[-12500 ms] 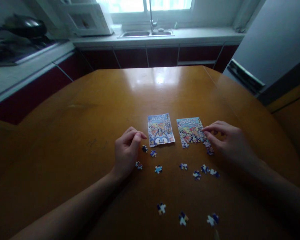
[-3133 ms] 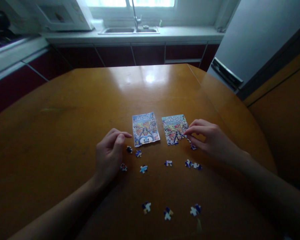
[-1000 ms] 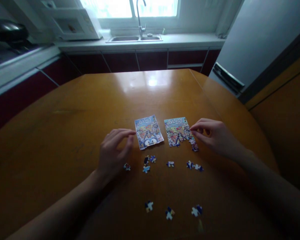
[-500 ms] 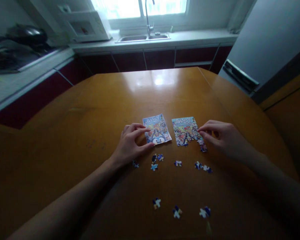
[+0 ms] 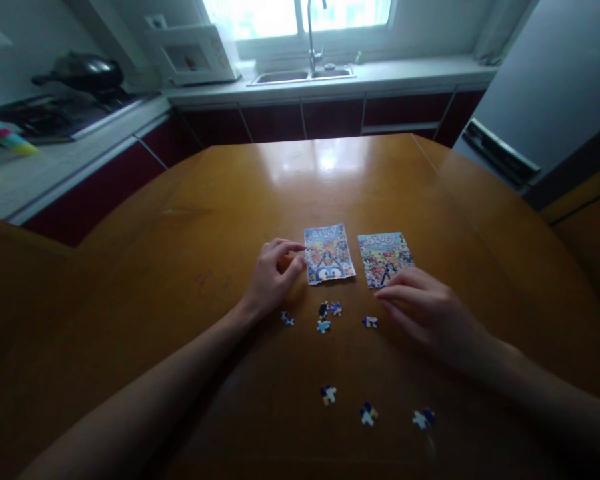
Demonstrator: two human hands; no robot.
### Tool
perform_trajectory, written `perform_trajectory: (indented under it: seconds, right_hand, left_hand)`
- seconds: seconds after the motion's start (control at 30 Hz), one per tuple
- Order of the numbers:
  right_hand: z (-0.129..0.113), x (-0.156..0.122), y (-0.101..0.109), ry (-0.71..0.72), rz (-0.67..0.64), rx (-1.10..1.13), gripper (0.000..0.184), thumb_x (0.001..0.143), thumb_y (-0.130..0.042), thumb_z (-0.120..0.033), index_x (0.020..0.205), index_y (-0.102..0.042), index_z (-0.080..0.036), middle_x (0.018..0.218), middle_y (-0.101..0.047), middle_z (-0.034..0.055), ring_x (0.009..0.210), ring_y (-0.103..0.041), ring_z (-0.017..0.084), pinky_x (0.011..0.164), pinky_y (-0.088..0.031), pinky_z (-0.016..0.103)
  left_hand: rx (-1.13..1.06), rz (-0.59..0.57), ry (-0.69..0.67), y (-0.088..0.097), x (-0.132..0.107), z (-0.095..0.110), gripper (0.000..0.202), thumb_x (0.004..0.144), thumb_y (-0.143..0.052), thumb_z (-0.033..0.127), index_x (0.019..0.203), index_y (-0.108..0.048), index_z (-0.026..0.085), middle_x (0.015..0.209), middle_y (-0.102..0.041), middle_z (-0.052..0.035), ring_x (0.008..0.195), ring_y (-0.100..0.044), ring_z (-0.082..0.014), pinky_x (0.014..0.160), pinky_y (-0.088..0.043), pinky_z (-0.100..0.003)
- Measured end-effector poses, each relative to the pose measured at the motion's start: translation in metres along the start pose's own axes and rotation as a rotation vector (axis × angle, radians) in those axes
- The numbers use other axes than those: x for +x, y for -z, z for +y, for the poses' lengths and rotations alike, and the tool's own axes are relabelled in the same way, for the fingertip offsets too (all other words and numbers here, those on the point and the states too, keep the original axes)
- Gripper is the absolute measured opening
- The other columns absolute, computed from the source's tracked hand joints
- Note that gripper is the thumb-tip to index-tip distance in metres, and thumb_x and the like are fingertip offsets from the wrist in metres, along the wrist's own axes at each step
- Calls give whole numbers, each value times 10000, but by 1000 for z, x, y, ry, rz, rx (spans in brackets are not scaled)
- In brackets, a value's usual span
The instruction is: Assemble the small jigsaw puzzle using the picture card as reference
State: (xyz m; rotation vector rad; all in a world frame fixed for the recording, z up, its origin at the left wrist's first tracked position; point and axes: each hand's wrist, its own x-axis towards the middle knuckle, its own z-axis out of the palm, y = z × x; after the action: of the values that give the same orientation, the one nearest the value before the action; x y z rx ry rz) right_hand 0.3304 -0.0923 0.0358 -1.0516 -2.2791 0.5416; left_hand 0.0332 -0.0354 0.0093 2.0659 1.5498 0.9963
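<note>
My left hand [image 5: 274,275] rests at the left edge of a crinkled paper picture [image 5: 329,250], its thumb and fingertips apart and close against the paper. To the right lies a partly assembled jigsaw puzzle [image 5: 383,257] with similar art; its lower right is hidden behind my right hand [image 5: 433,310]. That hand hovers at the puzzle's bottom edge, thumb slightly apart from the fingers, with nothing visible between them. Just below its fingertips is a loose puzzle piece [image 5: 371,322]. A light-blue piece [image 5: 323,327] lies in a small group below the paper.
Nearer me lie more loose pieces, including a blue-and-white one [image 5: 423,419] and a dark-blue one [image 5: 369,414]. All rest on a wooden table [image 5: 220,220]. Beyond are a sink [image 5: 280,78], a microwave [image 5: 195,57] and a wok [image 5: 87,72] on a stove.
My right hand has moved left and down from the puzzle's right edge to its bottom edge. My left hand has drawn back from the paper to its edge. The view has shifted slightly left.
</note>
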Motion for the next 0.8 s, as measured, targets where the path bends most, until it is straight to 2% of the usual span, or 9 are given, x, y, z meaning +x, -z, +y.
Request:
perform_trajectory:
  seconds: [0.1,0.17,0.27,0.37,0.53,0.7,0.8]
  right_hand:
    - [-26,-5,-24,114,-111,-72,196,945,-543,-183,1053,-706,-181,968,-665,91,908,-562,223,795,-490,372]
    - [-38,-6,-37,169,-169,-139,247,953,-571,-255,1164,-672,-178,1052,-670,98,950,-554,238,838,-481,396]
    - [-44,-5,-49,226,-272,-231,469,948,-601,-406,1351,-558,-169,1249,-634,115,1099,-527,284,920,-451,440]
    - [-42,-5,-51,259,-307,-274,583,945,-590,-486,1414,-496,-151,1331,-605,123,1180,-505,297,962,-420,445]
    - [-38,-6,-45,288,-278,-265,454,967,-558,-493,1284,-595,-170,1273,-654,104,1178,-531,275,963,-393,430]
    - [-35,-6,-40,286,-262,-199,211,995,-544,-348,1062,-669,-191,1132,-709,63,1089,-586,231,933,-400,400]
    - [-32,-6,-41,287,-244,-173,146,986,-554,-272,979,-675,-191,1058,-721,47,1025,-610,210,895,-417,379]
  left_hand:
    - [5,3,-14,-1,-1,-1,180,919,-561,267,1014,-698,199,1046,-648,-63,1027,-567,-225,893,-486,-401]
    - [7,5,-22,-2,-1,-1,181,918,-562,272,1014,-699,201,1046,-646,-63,1026,-567,-226,897,-484,-406]
    - [16,9,-30,-2,-1,-2,180,913,-559,265,1005,-699,200,1042,-647,-63,1028,-563,-229,896,-480,-408]
    - [17,19,-49,-2,-1,-2,173,894,-559,226,986,-702,194,1020,-648,-62,1018,-560,-226,896,-476,-409]
    - [3,32,-45,-2,-1,-1,172,886,-559,217,984,-698,192,1018,-650,-62,1018,-560,-227,896,-475,-414]
    - [1,25,-34,-1,-2,0,170,893,-559,224,977,-704,194,1012,-644,-60,1015,-553,-225,899,-471,-410]
    - [-8,23,-37,-2,-1,-1,160,888,-562,215,951,-708,198,1003,-642,-58,1006,-553,-223,890,-471,-407]
